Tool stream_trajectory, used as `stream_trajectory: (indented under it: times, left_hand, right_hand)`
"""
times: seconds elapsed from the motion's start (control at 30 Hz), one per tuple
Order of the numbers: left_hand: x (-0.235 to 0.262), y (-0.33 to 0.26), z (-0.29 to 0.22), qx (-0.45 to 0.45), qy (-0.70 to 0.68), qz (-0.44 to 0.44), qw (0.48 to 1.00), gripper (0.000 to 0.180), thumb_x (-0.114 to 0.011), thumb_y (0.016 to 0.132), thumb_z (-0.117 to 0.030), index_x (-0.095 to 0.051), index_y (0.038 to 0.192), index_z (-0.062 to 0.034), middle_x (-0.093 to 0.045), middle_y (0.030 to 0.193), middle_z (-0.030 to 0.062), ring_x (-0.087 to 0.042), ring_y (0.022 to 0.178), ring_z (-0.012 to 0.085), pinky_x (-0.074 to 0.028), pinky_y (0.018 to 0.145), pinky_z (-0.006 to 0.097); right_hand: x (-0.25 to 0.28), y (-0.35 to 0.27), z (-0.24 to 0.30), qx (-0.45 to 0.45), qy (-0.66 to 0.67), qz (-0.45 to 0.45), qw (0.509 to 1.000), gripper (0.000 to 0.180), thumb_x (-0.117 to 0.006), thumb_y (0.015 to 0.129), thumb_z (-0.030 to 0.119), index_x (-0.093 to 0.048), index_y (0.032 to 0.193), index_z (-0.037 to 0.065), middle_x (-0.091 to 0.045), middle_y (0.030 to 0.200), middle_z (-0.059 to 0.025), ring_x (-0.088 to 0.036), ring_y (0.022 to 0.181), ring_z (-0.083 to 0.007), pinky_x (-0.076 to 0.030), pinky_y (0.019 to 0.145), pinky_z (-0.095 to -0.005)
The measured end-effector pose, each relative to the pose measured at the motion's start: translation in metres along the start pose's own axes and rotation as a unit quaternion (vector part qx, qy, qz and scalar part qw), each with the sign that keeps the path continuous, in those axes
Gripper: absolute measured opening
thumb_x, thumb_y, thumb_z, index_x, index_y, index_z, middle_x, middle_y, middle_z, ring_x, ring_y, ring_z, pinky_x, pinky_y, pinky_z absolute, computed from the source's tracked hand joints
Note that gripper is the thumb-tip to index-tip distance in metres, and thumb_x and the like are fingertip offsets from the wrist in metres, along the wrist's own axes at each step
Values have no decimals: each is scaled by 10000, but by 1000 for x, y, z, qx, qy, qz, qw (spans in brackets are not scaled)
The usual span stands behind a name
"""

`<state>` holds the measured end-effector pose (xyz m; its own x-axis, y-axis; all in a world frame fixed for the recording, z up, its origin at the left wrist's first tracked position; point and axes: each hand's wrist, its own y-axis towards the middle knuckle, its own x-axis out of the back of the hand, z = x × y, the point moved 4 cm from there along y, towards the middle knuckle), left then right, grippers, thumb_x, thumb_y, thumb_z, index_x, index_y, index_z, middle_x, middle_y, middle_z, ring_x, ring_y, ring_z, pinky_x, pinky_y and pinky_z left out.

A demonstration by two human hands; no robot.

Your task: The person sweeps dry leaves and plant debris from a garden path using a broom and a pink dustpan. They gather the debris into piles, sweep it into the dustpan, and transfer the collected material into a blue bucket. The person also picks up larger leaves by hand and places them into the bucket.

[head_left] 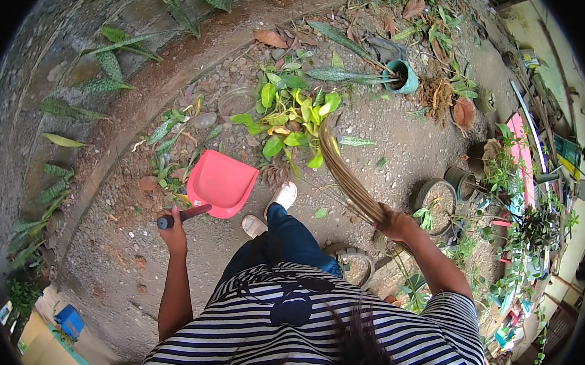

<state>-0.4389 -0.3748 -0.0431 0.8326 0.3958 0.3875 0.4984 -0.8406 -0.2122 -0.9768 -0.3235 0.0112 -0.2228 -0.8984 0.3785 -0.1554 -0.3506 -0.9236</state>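
My left hand (175, 231) is closed round the black handle of a red dustpan (221, 183), whose pan is beside a pile of leaves and debris. In my right hand (396, 225) is a stick broom (347, 173), a bundle of thin brown sticks gripped near one end. Its far end reaches a heap of green and yellow leaves (297, 118) on the dirt ground. Some leaf litter (165, 167) lies just left of the dustpan. What the pan holds, if anything, I cannot make out.
A teal pot (401, 77) with long spotted leaves lies tipped over at the far right. Round planters (437, 203) stand on the right, and another planter (354, 265) is by my legs. A block wall (49, 77) with plants runs along the left.
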Motion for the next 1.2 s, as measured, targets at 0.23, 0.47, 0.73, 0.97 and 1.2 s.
stream_trajectory:
  times: [0.23, 0.47, 0.73, 0.97, 1.2]
  left_hand:
    - [24, 1, 24, -11, -9, -16, 1000, 224, -585, 831, -168, -408, 745, -60, -422, 675, 2, -411, 617, 96, -368, 578, 243]
    - [29, 8, 15, -35, -25, -1, 999, 234, -611, 813, -167, -421, 732, -58, -449, 705, 6, -428, 648, 92, -380, 607, 235]
    - [48, -11, 8, -15, -75, -9, 997, 227, -605, 819, -169, -413, 751, -69, -447, 704, 4, -432, 658, 85, -374, 610, 222]
    - [87, -25, 30, -2, -38, -39, 999, 190, -586, 828, -137, -420, 761, -73, -463, 718, 13, -445, 661, 87, -383, 604, 231]
    - [105, -51, 44, -45, -55, -59, 996, 191, -593, 811, -82, -411, 759, -58, -495, 730, 39, -475, 669, 101, -405, 628, 238]
  right_hand:
    - [-22, -80, 5, 3, 91, -11, 996, 728, -523, 784, 480, -213, 1342, 131, -538, 1097, -211, -516, 1030, -342, -406, 885, -376]
    - [-29, -129, -123, -54, 281, -67, 956, 697, -630, 756, 348, -299, 1328, 126, -555, 1101, -125, -515, 982, -205, -386, 852, -312]
    - [-63, -14, -131, -189, 360, -142, 903, 475, -629, 726, 245, -483, 1146, 77, -606, 950, -148, -576, 825, -233, -443, 730, -343]
    - [-42, 60, 14, -5, 98, -127, 987, 687, -551, 744, 468, -331, 1282, 102, -523, 1118, -213, -499, 1047, -351, -405, 875, -397]
    - [-45, -22, 66, 77, -17, -55, 995, 755, -476, 782, 550, -193, 1346, 134, -497, 1138, -231, -480, 1053, -385, -395, 897, -418]
